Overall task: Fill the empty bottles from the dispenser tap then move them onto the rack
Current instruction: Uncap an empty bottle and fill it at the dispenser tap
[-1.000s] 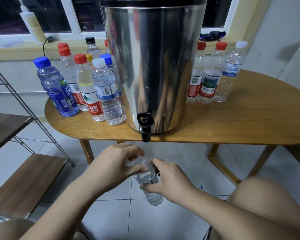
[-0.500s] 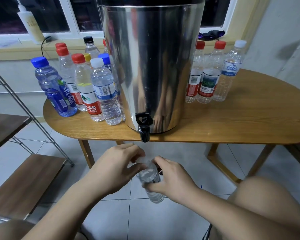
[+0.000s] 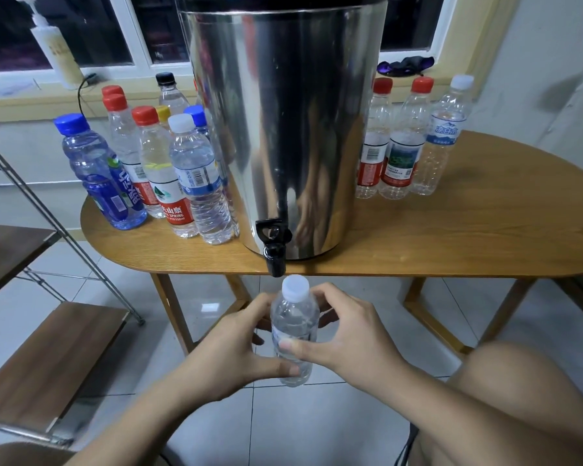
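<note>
1. My left hand (image 3: 229,344) grasps the lower body of the small clear plastic bottle with a white cap (image 3: 295,327), thumb across its front. I judge that this steadies the base.
2. My right hand (image 3: 347,338) grips the same bottle higher up, thumb on the label and fingers curled behind.
3. The bottle hangs upright over the floor, just under the black tap (image 3: 274,250). Its cap is on, so nothing can flow in. I cannot tell how full it is.
4. The tap sits low on the tall stainless steel dispenser (image 3: 283,129). This stands at the near edge of the oval wooden table (image 3: 485,230), so the spout overhangs and a bottle fits beneath.
5. I count one dispenser and one tap. At least eight capped bottles cluster left of it. Three stand in a row on its right: two red-capped, one white-capped.
6. The metal-framed rack with wooden shelves (image 3: 48,358) stands at the left, with two shelves in view.
</note>
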The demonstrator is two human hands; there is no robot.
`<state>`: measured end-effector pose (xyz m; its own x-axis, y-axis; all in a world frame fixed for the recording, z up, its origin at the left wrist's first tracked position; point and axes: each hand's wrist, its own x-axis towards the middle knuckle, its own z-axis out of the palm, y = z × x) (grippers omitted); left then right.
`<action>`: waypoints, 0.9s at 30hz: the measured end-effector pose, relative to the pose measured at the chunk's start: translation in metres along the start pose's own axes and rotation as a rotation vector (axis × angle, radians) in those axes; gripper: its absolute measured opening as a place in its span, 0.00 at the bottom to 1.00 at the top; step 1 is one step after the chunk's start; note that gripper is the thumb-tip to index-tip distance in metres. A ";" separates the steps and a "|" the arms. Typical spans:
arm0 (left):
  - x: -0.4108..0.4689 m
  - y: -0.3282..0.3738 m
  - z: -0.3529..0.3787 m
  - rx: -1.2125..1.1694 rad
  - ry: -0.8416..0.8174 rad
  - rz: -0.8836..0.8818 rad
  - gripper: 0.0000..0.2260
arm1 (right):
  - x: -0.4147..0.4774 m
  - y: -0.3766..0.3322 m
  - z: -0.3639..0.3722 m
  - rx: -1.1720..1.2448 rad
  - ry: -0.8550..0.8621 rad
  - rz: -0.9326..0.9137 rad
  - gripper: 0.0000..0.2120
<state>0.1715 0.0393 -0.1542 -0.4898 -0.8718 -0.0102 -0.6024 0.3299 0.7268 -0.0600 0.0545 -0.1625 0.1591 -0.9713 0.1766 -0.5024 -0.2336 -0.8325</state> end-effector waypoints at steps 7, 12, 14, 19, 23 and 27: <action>0.004 0.007 0.013 -0.020 0.146 0.037 0.27 | -0.001 -0.007 -0.008 0.061 0.000 -0.019 0.25; 0.000 0.012 -0.009 0.037 0.266 0.089 0.26 | 0.003 -0.010 -0.007 0.170 -0.054 -0.016 0.27; -0.003 0.015 -0.025 0.034 0.295 0.116 0.27 | 0.005 -0.007 -0.005 0.187 -0.063 -0.005 0.29; -0.012 0.014 -0.071 -0.061 0.418 0.151 0.30 | 0.006 0.006 0.005 0.214 -0.085 0.035 0.27; -0.013 -0.003 -0.102 -0.165 0.598 0.109 0.32 | 0.008 0.009 0.010 0.183 -0.128 0.043 0.22; -0.008 -0.023 -0.128 -0.189 0.741 0.026 0.30 | 0.011 0.010 0.014 0.163 -0.162 0.062 0.19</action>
<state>0.2699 -0.0073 -0.0825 0.0884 -0.9019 0.4229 -0.4455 0.3439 0.8266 -0.0508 0.0421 -0.1763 0.2736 -0.9607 0.0470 -0.3737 -0.1512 -0.9151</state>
